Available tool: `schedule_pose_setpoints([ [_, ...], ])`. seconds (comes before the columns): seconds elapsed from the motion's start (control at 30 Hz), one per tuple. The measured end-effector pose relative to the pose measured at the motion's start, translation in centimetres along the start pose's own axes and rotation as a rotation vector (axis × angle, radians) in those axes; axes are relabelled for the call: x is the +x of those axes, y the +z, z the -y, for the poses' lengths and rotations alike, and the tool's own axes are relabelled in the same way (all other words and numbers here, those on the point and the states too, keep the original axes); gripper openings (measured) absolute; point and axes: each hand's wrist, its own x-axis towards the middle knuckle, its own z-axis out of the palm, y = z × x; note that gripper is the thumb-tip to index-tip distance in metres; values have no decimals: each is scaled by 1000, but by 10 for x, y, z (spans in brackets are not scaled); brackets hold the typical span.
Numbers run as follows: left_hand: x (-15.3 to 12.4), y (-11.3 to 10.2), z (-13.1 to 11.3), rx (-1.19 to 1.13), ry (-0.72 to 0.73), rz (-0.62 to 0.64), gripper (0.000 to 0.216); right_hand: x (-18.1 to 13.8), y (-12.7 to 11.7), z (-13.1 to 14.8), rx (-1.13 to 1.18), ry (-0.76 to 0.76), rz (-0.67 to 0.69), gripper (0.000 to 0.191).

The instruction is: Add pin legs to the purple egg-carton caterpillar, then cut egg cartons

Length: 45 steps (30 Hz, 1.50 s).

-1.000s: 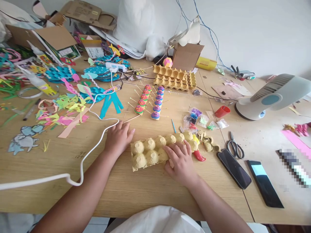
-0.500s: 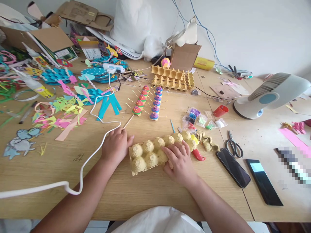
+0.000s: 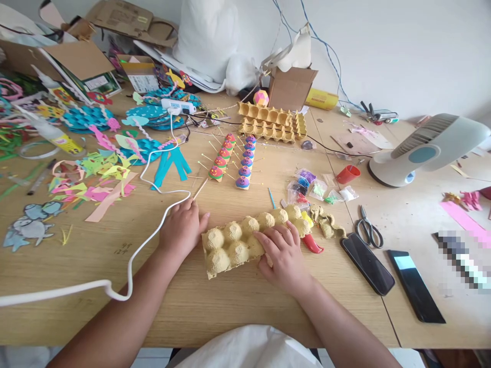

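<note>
My left hand [image 3: 181,225] is closed on a thin wooden stick [image 3: 200,188], whose tip points at the near end of a row of red-and-green painted egg-carton cups [image 3: 220,161]. A white cable passes over this hand and forearm. Beside that row stands a second row of blue-and-purple painted cups [image 3: 245,166]; pins with small heads stick out of both. My right hand [image 3: 284,255] grips a bare yellowish egg carton [image 3: 232,232] lying bumps up, fingers over its top and thumb at the near edge. The right palm hides part of the carton.
Small coloured bags [image 3: 307,181], a red cup [image 3: 348,175], scissors [image 3: 369,227], two dark phones [image 3: 367,263] and a fan [image 3: 422,153] are on the right. Paper scraps [image 3: 95,174] and a glue bottle [image 3: 53,133] lie left. More egg cartons [image 3: 268,122] stand behind.
The view has shifted very slightly. The white cable's bend near my left forearm has moved a little right and up. Both hands keep their holds.
</note>
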Motion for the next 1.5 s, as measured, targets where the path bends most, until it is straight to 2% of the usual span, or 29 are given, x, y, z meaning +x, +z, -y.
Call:
schedule_pose_setpoints([
  [0.17, 0, -2, 2, -197, 52, -57, 44, 1, -4, -4, 13, -22, -9, 55],
  [0.27, 1, -5, 0, -502, 16, -55, 42, 1, -9, -9, 54, -105, 20, 55],
  [0.33, 1, -5, -5, -772, -39, 53, 43, 1, -12, -12, 74, -183, 51, 53],
  [0.4, -2, -4, -13, -1011, -97, 248, 51, 1, -13, -14, 79, -243, 75, 50],
  [0.5, -10, -3, -29, -1217, -77, 437, 64, 1, -10, -14, 72, -291, 108, 47],
  [0.6, -17, -2, -40, -1253, -37, 490, 67, 3, -3, -15, 50, -308, 146, 46],
  [0.77, -22, -1, -41, -1137, 24, 455, 82, 6, 8, -19, -15, -311, 157, 54],
  [0.93, -19, -4, -38, -1045, 9, 379, 71, 7, 9, -19, -5, -287, 165, 57],
  [1.03, -17, -5, -33, -994, -16, 365, 66, 8, 2, -23, -7, -151, 54, 55],
  [1.13, -15, -5, -26, -960, -24, 349, 65, 8, -5, -33, -151, 194, -101, 42],
  [1.23, -14, -6, -20, -917, -13, 357, 65, 6, -8, -46, -331, 455, -91, 36],
  [1.4, -13, -8, -17, -848, 24, 326, 61, 2, -1, -66, -398, 546, 56, 34],
  [1.5, -12, -8, -18, -835, 60, 296, 58, 1, 2, -78, -378, 553, 36, 37],
])
